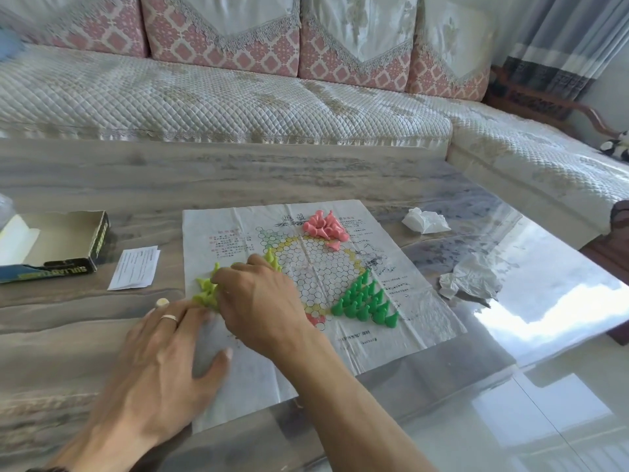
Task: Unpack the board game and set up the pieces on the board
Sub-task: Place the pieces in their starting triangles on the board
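Note:
A creased paper game board (340,267) printed with a hexagonal grid lies flat on the table. Several pink pieces (325,226) are heaped at its far corner. Several dark green pieces (366,299) stand in a triangle at the near right. Several yellow-green pieces (207,289) are bunched at the left side. My right hand (262,301) reaches across and covers part of the yellow-green bunch, fingers curled down among them. My left hand (170,352), wearing a ring, lies flat on the board's near-left corner with fingers spread.
The open game box (54,247) sits at the left, with a folded instruction sheet (134,269) beside it. Two crumpled wrappers (425,221) (471,279) lie right of the board. The glossy table (204,172) has a sofa (238,97) behind it.

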`<state>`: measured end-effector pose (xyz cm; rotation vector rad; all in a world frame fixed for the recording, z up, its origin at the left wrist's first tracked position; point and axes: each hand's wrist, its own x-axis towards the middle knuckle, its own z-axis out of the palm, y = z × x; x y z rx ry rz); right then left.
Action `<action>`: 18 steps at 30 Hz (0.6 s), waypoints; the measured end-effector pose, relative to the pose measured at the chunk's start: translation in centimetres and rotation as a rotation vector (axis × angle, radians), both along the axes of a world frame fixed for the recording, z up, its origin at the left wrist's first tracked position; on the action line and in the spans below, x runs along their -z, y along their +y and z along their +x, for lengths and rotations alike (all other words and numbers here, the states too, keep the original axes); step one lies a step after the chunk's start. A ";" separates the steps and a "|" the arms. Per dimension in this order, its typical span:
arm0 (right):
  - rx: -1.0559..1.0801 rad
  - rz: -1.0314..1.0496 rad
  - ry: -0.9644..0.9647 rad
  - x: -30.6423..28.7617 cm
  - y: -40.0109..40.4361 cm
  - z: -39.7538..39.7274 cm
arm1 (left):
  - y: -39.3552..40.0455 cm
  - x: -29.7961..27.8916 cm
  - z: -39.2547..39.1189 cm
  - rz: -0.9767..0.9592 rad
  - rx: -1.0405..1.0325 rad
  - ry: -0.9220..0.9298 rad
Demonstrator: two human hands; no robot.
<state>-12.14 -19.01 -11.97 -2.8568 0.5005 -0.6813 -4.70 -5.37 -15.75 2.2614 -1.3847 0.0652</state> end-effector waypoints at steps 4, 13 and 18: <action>0.029 0.235 -0.103 -2.5 -2.4 -0.5 | 0.1 -0.3 -0.3 -0.003 0.004 0.032; 0.088 0.154 0.266 -7.4 -8.7 0.9 | 0.3 -0.6 -0.3 -0.009 0.014 0.026; 0.047 0.022 0.459 -6.2 -8.5 2.4 | 0.3 -0.7 -0.3 -0.032 0.020 0.006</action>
